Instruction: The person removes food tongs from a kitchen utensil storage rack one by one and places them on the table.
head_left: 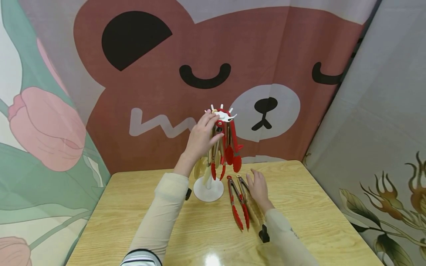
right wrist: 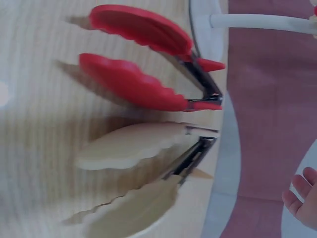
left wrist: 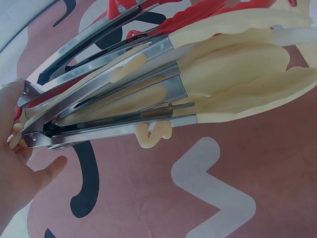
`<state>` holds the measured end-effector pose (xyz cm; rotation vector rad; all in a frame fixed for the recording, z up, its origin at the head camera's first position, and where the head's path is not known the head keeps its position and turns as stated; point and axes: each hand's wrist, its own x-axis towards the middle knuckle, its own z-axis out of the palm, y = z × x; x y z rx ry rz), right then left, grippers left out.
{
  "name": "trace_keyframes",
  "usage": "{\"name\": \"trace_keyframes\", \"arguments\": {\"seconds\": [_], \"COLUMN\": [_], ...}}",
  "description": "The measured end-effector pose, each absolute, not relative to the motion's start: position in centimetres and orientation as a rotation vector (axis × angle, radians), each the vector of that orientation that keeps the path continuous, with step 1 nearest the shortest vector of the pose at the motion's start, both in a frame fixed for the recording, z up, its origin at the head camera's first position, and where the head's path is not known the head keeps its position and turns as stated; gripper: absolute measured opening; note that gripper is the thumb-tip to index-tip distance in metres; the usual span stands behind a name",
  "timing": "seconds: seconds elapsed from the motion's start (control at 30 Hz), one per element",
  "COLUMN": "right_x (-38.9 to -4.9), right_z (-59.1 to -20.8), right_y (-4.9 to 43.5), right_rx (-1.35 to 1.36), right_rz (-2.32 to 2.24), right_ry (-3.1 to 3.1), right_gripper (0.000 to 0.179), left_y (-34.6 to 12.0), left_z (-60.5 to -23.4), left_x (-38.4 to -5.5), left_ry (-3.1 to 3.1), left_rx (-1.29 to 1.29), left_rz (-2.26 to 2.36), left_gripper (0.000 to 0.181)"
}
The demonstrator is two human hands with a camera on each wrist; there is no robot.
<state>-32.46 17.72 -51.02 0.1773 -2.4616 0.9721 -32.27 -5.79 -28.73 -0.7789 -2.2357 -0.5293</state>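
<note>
A white rotating-style stand with a hooked top point(head_left: 223, 117) and round base point(head_left: 201, 193) carries several tongs. My left hand point(head_left: 199, 138) rests its extended fingers at that top, thumb held apart. Hanging just below it are cream-tipped tongs point(left wrist: 237, 64) and red-tipped tongs point(head_left: 213, 170); in the left wrist view their hinges partly hide my fingers. On the table, red-tipped tongs point(right wrist: 141, 27) lie spread beside a spread pair with cream tips point(right wrist: 126, 146). My right hand point(head_left: 259, 188) is over the cream pair's right side, fingers loosely bent, holding nothing.
The wooden table point(head_left: 133, 214) ends at a back edge just behind the stand. A curtain with a bear print point(head_left: 149, 81) hangs behind it, and a floral curtain point(head_left: 376, 111) on the right. A black device point(head_left: 264, 234) is on my right wrist.
</note>
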Motion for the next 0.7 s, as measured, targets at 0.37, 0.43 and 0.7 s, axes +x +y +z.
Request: {"name": "trace_keyframes", "arguments": {"seconds": [0.37, 0.43, 0.7], "right_x": [-32.8, -32.7, -32.5], "right_z": [-48.8, -48.4, -47.2], "right_y": [16.8, 16.6, 16.2], "right_rx": [0.283, 0.292, 0.303], "right_rz": [1.037, 1.042, 1.078], "right_ry": [-2.303, -2.289, -2.298], "right_gripper": [0.038, 0.037, 0.038], "left_y": [-5.8, -5.8, -5.8], "left_z": [-28.7, -28.7, -28.7], "left_x": [-32.1, -32.2, -32.2], "left_ry": [-2.240, -2.245, -2.244], "left_rx": [-0.777, -0.773, -0.772], "left_rz": [-0.520, -0.518, -0.518], "left_gripper": [0.054, 0.054, 0.054]}}
